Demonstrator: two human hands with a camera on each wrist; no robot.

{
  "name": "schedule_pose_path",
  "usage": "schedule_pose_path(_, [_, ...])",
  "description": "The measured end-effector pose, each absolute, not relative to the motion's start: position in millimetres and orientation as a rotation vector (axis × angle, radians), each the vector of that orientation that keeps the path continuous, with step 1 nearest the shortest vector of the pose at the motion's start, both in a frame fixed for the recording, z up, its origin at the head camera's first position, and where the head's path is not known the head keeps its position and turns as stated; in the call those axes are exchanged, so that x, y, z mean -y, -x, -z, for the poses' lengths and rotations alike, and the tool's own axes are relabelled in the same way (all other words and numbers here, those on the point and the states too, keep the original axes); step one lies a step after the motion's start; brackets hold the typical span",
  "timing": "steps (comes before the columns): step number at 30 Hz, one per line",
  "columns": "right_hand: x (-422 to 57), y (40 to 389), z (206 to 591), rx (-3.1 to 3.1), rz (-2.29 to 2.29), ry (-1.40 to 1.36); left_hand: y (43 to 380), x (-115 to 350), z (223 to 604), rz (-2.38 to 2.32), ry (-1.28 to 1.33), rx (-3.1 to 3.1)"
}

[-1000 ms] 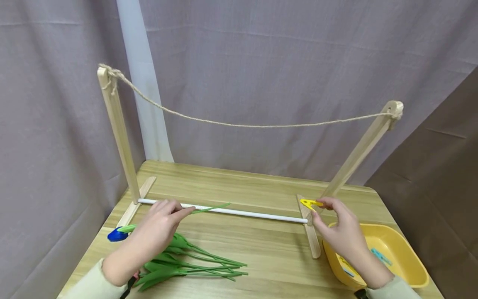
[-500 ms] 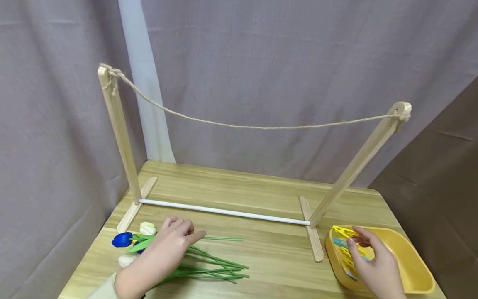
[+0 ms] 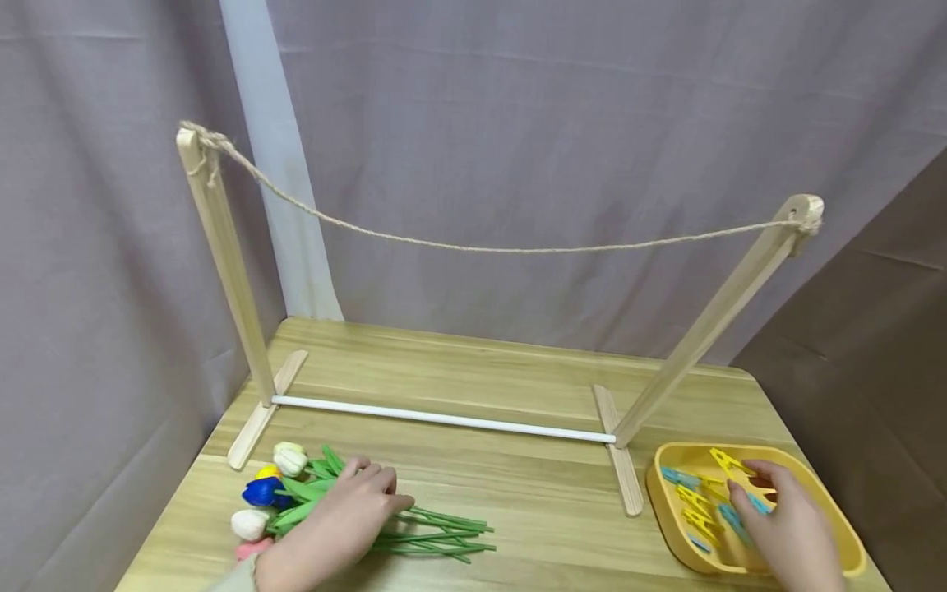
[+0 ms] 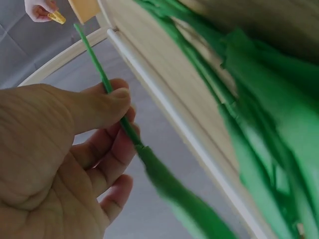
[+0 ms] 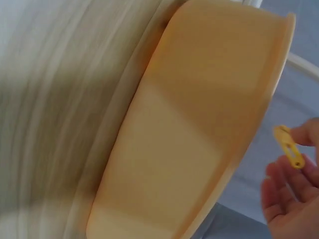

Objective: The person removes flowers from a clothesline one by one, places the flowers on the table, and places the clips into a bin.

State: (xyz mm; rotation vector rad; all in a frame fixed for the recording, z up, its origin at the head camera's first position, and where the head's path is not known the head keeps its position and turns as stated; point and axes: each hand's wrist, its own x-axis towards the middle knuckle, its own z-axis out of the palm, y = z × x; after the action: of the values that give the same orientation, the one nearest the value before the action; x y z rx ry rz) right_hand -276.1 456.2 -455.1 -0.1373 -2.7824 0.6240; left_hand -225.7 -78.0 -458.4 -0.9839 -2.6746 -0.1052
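My left hand point(image 3: 342, 520) is low over a bunch of artificial tulips with white, blue, yellow and pink heads point(image 3: 264, 492). In the left wrist view, its thumb and fingers pinch the green stem of one tulip point(image 4: 172, 186); the other stems point(image 3: 444, 538) lie on the table below. Over the yellow basin point(image 3: 661, 518) at the right, my right hand point(image 3: 787, 522) pinches a yellow clothespin point(image 3: 728, 463) by one end. More yellow clothespins point(image 3: 694, 499) and blue-green ones point(image 3: 732, 524) lie inside the basin.
Behind the hands stands a wooden frame with a left post point(image 3: 229, 271), a right post point(image 3: 706, 329) and a white crossbar point(image 3: 444, 420). A sagging twine point(image 3: 473, 248) joins the post tops. Grey curtains point(image 3: 555, 123) hang around the table.
My left hand has come down toward the bunch with its tulip. The right hand has moved right and down from beside the right post to over the basin, still pinching the clothespin.
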Motion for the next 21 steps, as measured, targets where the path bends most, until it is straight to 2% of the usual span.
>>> schedule_pose_path(6, [-477.3,282.6,458.9,2.846,-0.537,0.087,227.4,76.7,469.5,0.133,1.022,2.764])
schedule_pose_path(21, [-512.7,285.2,463.7,2.931,-0.471,0.239,229.3,78.2,477.1,0.221,1.064,2.81])
